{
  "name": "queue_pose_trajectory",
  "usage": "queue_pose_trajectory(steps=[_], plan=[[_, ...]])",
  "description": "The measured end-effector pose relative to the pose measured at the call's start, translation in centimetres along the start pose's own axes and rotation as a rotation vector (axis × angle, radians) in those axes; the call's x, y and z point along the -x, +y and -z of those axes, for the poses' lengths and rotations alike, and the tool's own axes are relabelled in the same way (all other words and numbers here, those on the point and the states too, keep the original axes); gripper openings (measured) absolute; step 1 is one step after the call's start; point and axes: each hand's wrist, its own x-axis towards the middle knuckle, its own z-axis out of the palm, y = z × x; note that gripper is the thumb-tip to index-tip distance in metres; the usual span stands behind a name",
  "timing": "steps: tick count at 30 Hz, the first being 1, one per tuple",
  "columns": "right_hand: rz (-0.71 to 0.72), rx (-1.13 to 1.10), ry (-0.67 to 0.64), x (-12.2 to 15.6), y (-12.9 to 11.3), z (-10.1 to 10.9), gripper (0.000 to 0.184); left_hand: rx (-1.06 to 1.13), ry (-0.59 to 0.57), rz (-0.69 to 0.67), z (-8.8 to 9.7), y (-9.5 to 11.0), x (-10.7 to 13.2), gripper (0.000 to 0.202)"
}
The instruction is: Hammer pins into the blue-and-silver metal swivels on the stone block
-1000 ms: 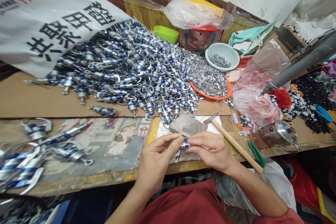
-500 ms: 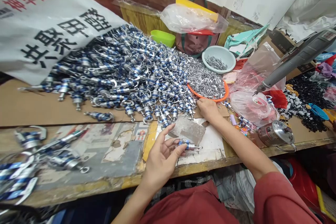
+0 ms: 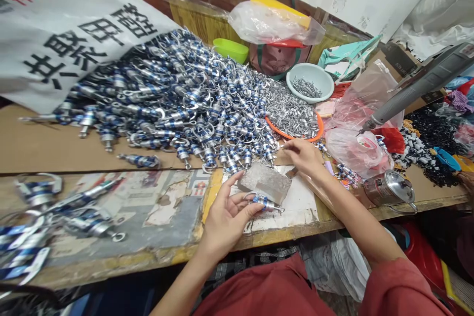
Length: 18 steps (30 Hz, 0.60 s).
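My left hand [image 3: 226,215] is closed round a blue-and-silver metal fitting [image 3: 263,202], which has a curved hook at one end and a small ring at the other. Just behind the fitting lies a grey metal block [image 3: 265,182] on a worn white board [image 3: 303,206]. To the right of the block, my right hand [image 3: 305,157] hovers with bent fingers pinched together. Whatever is between those fingertips is too small to make out. Beyond them sits an orange tray [image 3: 319,131] heaped with small silver metal pieces [image 3: 291,111].
A large pile of similar fittings [image 3: 177,98] spreads behind, beside a white printed sack [image 3: 92,24]. A pale blue bowl [image 3: 328,94] holds metal parts. At the right, a grey power screwdriver [image 3: 407,89] slants over plastic bags, near a metal cup [image 3: 388,188].
My right hand has drawn back to the right from the edge of the orange tray, and its fingers have lifted. My left hand keeps the fitting in nearly the same spot.
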Motion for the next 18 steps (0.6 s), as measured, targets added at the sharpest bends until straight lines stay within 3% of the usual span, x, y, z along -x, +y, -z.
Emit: queue_pose_trajectory(steps=[5, 8, 10, 13, 18], plan=[[0.305, -0.419, -0.101, 4.1, -2.6, 1.9, 0.006, 0.035, 0.004, 0.037, -0.1, 0.3, -0.1, 0.089], [0.453, -0.477, -0.061, 5.4, -3.8, 2.2, 0.008, 0.063, -0.005, 0.038, -0.2, 0.4, 0.1, 0.086], [0.45, -0.514, 0.016, 5.8, -4.1, 1.8, 0.011, 0.072, -0.021, 0.033, -0.2, 0.5, 0.3, 0.084], [0.335, -0.559, 0.165, 5.8, -4.1, 0.6, 0.012, 0.056, -0.008, 0.007, -0.2, 0.5, 0.4, 0.08], [0.244, -0.434, 0.361, 5.7, -3.5, -1.5, 0.012, -0.05, 0.068, -0.053, 0.0, -0.1, 0.5, 0.068]])
